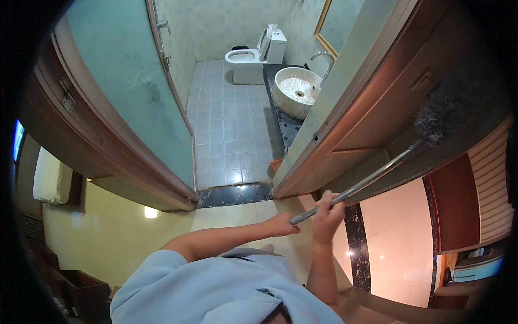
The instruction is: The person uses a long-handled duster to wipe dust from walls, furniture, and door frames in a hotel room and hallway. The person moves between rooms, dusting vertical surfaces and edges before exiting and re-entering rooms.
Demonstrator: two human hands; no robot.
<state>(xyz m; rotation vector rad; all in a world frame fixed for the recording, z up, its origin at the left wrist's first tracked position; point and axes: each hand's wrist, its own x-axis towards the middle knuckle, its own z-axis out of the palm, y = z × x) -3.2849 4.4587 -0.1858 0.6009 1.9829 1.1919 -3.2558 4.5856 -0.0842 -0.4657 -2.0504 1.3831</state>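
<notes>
Both my hands grip a long metal pole with a fluffy grey duster head (433,115). My left hand (283,224) is closed around the butt end of the pole (370,178). Farther up the pole, my right hand (327,214) wraps around it. From there the pole slants up to the right, and the duster head is against or close to the brown panelled surface (380,113) beside the doorway. Whether the fibres touch that surface, I cannot tell, as the area is dark.
Ahead, a frosted glass door (133,93) stands swung inward at the left of a bathroom doorway. Inside are a white toilet (247,60) and a round patterned basin (289,95) on a dark counter. A black stone threshold (234,195) crosses the floor. Red-brown furniture (455,206) stands at right.
</notes>
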